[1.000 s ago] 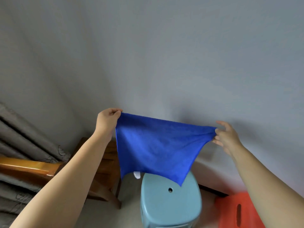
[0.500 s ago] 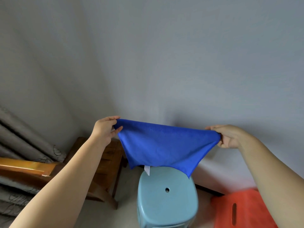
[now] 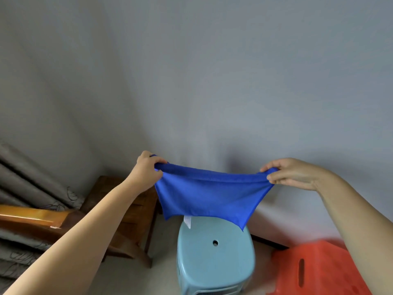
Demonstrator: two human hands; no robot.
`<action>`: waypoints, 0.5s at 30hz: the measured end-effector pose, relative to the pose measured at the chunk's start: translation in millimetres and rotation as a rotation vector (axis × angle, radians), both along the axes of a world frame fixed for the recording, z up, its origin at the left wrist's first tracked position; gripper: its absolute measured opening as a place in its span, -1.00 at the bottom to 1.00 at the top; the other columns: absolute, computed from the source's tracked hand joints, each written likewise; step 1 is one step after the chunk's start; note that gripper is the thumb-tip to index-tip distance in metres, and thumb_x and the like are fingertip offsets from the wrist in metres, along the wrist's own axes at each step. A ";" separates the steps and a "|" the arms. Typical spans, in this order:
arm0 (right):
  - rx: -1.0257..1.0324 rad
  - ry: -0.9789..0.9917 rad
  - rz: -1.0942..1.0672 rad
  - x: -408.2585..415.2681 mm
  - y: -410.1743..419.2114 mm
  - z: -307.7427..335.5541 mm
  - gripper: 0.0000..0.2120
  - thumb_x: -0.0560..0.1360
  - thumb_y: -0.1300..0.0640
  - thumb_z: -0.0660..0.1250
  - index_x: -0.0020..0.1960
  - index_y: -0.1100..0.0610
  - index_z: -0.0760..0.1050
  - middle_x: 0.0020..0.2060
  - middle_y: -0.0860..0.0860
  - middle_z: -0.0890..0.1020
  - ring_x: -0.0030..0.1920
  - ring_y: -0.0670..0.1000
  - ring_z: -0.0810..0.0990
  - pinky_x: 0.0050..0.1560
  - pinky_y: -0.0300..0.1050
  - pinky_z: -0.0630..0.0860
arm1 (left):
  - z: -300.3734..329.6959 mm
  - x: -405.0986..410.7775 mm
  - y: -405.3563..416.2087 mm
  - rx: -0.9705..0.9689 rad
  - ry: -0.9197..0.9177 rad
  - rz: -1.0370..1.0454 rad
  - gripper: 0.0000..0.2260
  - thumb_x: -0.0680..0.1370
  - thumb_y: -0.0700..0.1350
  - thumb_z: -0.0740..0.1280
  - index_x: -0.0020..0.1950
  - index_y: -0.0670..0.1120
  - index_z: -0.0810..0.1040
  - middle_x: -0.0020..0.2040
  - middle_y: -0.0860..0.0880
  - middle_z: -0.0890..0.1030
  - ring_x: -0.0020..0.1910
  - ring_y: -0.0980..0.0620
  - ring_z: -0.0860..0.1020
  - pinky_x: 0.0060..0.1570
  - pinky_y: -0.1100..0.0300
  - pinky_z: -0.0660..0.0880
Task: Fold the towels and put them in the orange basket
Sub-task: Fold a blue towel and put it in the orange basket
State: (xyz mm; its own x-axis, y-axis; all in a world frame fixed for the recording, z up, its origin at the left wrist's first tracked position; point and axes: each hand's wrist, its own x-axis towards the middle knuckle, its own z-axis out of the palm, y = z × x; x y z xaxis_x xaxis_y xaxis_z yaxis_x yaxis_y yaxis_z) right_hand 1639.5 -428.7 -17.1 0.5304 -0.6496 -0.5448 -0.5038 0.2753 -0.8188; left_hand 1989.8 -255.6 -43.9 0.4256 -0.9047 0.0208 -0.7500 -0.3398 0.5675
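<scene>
Fingers point(image 3: 274, 178) of both hands pinch soft blue towel point(image 3: 209, 196) corners, stretched above smooth plastic stool point(image 3: 214, 258).

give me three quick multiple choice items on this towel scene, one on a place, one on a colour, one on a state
1. Where is the orange plastic basket?
A. lower right of the light blue plastic stool
B. on the brown wooden chair
C. on the stool

2. What colour is the cloth towel?
A. green
B. blue
C. white

3. How is the towel held?
A. lying flat on the stool
B. by one hand only
C. stretched in the air, pinched by the left hand and the right hand

Key: A, the basket sits by the stool's right side; B, the cloth is plain blue; C, each hand grips a top corner.
</scene>
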 end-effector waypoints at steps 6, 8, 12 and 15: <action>-0.617 0.700 0.414 19.5 16.7 18.3 -0.67 0.43 0.34 0.24 0.14 0.11 0.55 0.02 0.02 0.53 -0.03 0.03 0.52 -0.07 -0.19 0.43 | -10.3 -5.5 -6.2 0.112 -0.203 -0.033 -0.74 0.56 -0.28 0.19 0.17 -0.15 0.58 0.13 -0.12 0.38 0.17 -0.08 0.34 0.10 0.20 0.35; -0.672 0.737 0.399 17.7 18.1 18.0 -0.70 0.44 0.34 0.23 0.10 0.12 0.57 0.06 0.06 0.57 0.01 0.08 0.53 -0.03 -0.11 0.45 | -11.1 -2.5 -7.7 0.065 -0.179 0.034 -0.76 0.53 -0.32 0.20 0.07 -0.19 0.62 0.07 -0.16 0.42 0.14 -0.14 0.39 0.06 0.11 0.39; -0.735 0.635 0.154 1.0 10.0 15.6 -0.97 0.47 0.25 0.33 -0.13 0.16 0.55 -0.21 0.02 0.51 -0.20 0.00 0.44 -0.21 -0.18 0.33 | -9.9 -2.4 -9.0 -0.059 -0.078 0.160 -0.80 0.51 -0.32 0.25 0.03 -0.22 0.64 0.05 -0.20 0.48 -0.03 -0.11 0.46 -0.07 0.14 0.36; -0.748 0.462 -0.070 -12.6 3.0 8.4 -0.84 0.46 0.20 0.38 -0.27 0.23 0.51 -0.39 0.04 0.46 -0.35 0.02 0.39 -0.37 -0.17 0.27 | -11.2 -1.0 -9.0 -0.127 -0.039 0.189 -0.80 0.51 -0.34 0.24 -0.04 -0.24 0.65 -0.01 -0.20 0.59 -0.08 -0.10 0.52 -0.14 0.15 0.39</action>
